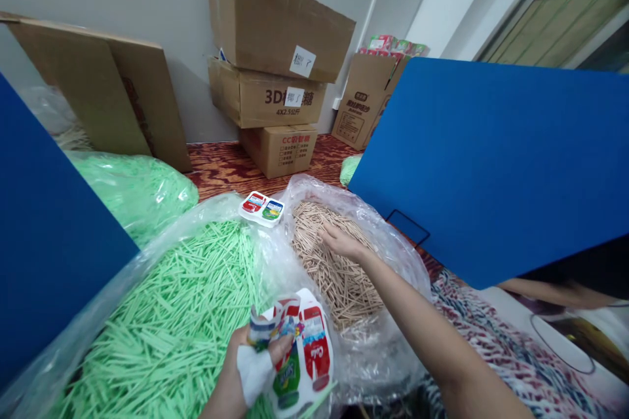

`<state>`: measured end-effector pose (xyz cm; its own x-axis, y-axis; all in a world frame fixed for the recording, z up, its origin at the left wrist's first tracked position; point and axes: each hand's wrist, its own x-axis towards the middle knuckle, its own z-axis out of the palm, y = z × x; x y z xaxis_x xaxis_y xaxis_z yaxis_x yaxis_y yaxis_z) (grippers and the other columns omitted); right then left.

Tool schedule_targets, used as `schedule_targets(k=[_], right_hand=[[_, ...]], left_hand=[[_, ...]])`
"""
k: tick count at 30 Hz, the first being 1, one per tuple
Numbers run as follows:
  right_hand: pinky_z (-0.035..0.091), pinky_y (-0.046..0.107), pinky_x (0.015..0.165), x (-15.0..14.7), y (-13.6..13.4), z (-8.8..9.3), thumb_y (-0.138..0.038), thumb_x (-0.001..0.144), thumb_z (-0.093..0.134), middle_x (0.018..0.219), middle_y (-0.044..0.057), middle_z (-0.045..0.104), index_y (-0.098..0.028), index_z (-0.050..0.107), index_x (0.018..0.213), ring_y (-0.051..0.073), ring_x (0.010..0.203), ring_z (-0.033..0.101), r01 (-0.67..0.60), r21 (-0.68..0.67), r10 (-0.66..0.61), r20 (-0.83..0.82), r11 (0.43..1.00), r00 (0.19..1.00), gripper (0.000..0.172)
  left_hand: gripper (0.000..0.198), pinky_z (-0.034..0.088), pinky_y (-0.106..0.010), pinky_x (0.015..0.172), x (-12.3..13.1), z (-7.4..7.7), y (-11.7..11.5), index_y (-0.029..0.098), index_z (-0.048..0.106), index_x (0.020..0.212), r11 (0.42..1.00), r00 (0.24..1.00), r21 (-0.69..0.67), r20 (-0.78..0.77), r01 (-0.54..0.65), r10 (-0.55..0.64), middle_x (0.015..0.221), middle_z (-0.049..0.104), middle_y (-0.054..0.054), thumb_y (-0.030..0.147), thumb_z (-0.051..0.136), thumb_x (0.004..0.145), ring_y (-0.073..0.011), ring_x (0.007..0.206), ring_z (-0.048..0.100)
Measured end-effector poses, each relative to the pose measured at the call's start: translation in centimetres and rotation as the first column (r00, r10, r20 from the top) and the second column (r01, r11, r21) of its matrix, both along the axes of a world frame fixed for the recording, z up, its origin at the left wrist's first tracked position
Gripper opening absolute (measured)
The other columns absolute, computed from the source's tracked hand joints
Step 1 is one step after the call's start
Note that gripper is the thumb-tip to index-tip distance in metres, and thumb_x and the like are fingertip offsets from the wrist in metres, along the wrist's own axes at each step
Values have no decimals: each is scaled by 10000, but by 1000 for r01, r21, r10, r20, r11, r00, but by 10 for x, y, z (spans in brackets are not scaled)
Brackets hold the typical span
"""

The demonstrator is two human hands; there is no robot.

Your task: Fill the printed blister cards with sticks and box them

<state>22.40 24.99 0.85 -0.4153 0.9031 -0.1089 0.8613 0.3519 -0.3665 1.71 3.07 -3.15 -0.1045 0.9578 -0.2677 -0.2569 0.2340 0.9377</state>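
Near: your left grip (251, 364) holds printed packaging (315, 347) by green sticks (181, 314); farther right: your right grip (344, 244) at tan sticks (346, 291), hold unclear

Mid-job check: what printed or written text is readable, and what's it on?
"3D … 糖": middle box; a label hides what's between.
"4X2.5公斤": same box.
"CC吸管糖": bottom box, slightly blurred; small print below unreadable.
"Cola": held pack, on red.
"Sprite", probably: same pack, on green.
Too small or blurred: both handwritten labels, on the top box and middle box; right box; far pack; leaning cardboard.
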Motion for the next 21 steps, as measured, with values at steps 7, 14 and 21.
schedule_targets(k=[7, 14, 21], right_hand=[[422, 295, 787, -2, 6, -1, -427, 925, 396, 1094, 141, 650, -165, 497, 1175, 238, 963, 621, -76, -45, 85, 275, 996, 958, 376], [419, 350, 747, -5, -4, -4, -351, 941, 364, 1037, 202, 656, -155, 515, 1123, 281, 921, 636, -46, 9, 38, 416, 999, 908, 307], [386, 255, 686, -20, -12, -9, -464, 968, 250, 969, 102, 674, -176, 545, 1049, 192, 843, 624, -74, 37, 58, 324, 997, 944, 419]], left_hand=[[337, 567, -352, 706, -8, -1, -2, 112, 739, 797, 997, 997, 17, -9, 79, -79, 791, 766, -103, 415, 762, 652, -270, 733, 704], [331, 564, -343, 684, -7, -3, -1, 115, 732, 764, 996, 996, 23, -26, 83, -82, 760, 762, -101, 423, 762, 647, -257, 703, 699], [389, 560, -394, 752, -3, 6, -1, 112, 746, 881, 994, 994, 26, 2, 108, -108, 837, 768, -121, 412, 771, 634, -281, 764, 706]])
